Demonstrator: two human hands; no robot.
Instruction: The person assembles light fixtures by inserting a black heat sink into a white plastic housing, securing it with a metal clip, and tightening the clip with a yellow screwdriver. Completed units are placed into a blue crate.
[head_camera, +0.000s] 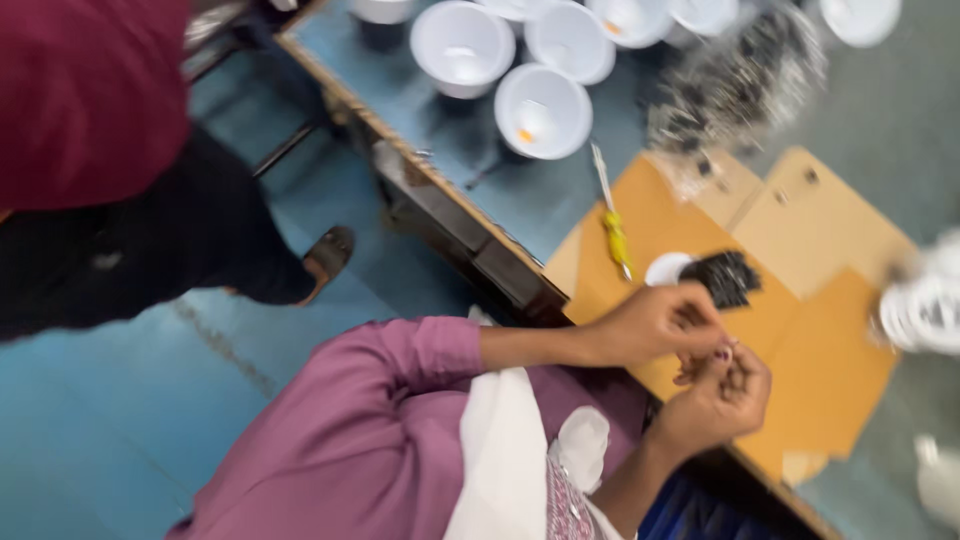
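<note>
Both hands meet over the near edge of the flat orange-brown cardboard sheet (830, 370) on the grey-blue worktable (500, 190); the left hand (655, 322), coming out of a mauve sleeve (400, 400), has its fingers curled and pinched together, and the right hand (715, 395) sits just below it, fingers curled up so the fingertips of both touch; there's some tiny part pinched between them, but it's way too small and blurry to say what it is, so I can't tell which hand really has it.

Just beyond the hands on the cardboard there's a little heap of small black parts (722, 275) next to a small white round disc (667, 268); to the left of that lies a screwdriver with a yellow handle (613, 225), pointing away toward the far side.

Farther back is a bunch of white round plastic cup-shaped housings (543, 110), open side up, one with an orange bit inside; to their right is a clear plastic bag full of dark parts (735, 85), very smeared; at the right edge is a blurred white ribbed piece (925, 305).

Off to the left, on the blue floor (90, 420), stands another person in a dark red top (85, 90) and black trousers, sandal (330, 255) showing.
</note>
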